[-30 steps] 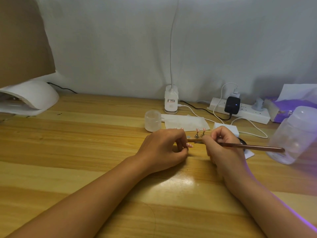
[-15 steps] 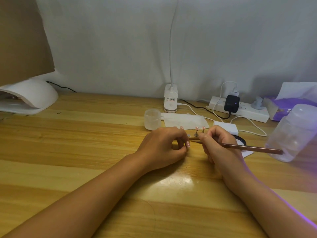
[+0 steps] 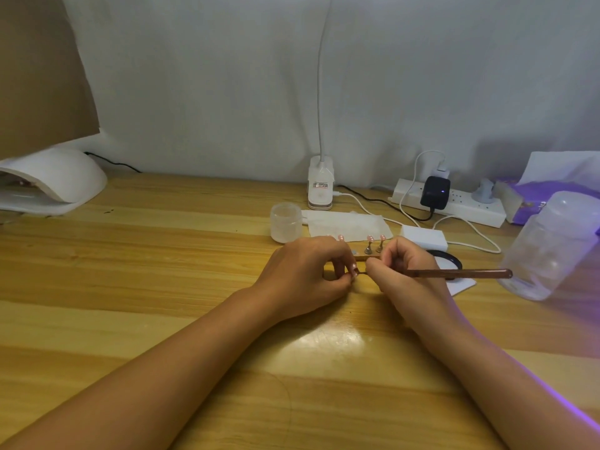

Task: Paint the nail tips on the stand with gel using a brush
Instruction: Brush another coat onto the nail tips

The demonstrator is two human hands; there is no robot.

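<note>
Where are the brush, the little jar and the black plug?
brush (image 3: 454, 273), head view, on its brown handle.
little jar (image 3: 286, 223), head view, on its frosted side.
black plug (image 3: 435, 192), head view, on its body.

Both forearms were bare from the lower frame edge to the wrists, with no sleeve visible. The left hand (image 3: 306, 274) and right hand (image 3: 410, 271) wore no gloves, and no ring, watch or bracelet showed on the visible surfaces. The fingernails were mostly hidden or too small to assess; a violet cast of light fell along the outer edge of the right forearm.
</note>
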